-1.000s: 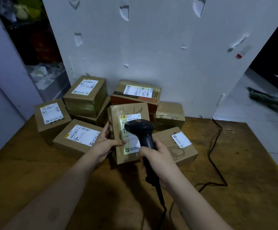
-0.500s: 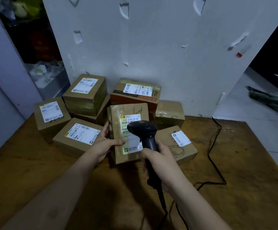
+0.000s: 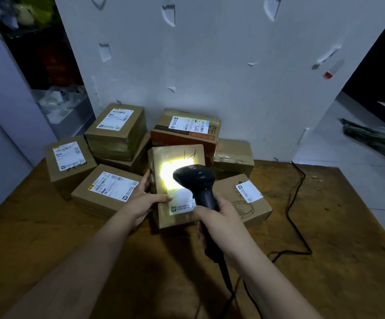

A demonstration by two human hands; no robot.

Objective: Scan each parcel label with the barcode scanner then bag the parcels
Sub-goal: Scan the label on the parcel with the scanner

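A taped brown parcel (image 3: 177, 217) stands tilted up in the middle of the wooden table (image 3: 49, 238). My left hand (image 3: 145, 199) grips its left edge, thumb across the white label (image 3: 182, 203). My right hand (image 3: 219, 217) holds the handle of a black barcode scanner (image 3: 196, 180), whose head points at the label. A bright yellow-white patch of light falls on the upper part of the label. Several other labelled cardboard parcels lie around it, among them a flat one (image 3: 108, 189) to the left and one (image 3: 246, 199) to the right.
More parcels are stacked against the white wall (image 3: 210, 65): a tall one (image 3: 118, 132), an orange-banded one (image 3: 187, 130), a cube (image 3: 69, 162). The scanner's black cable (image 3: 297, 203) loops across the table's right side. An open shelf with clutter stands at the left.
The scanner's light has come on and now glares on the parcel's label. The scanner head has shifted slightly up and right; my left hand keeps its grip on the parcel.
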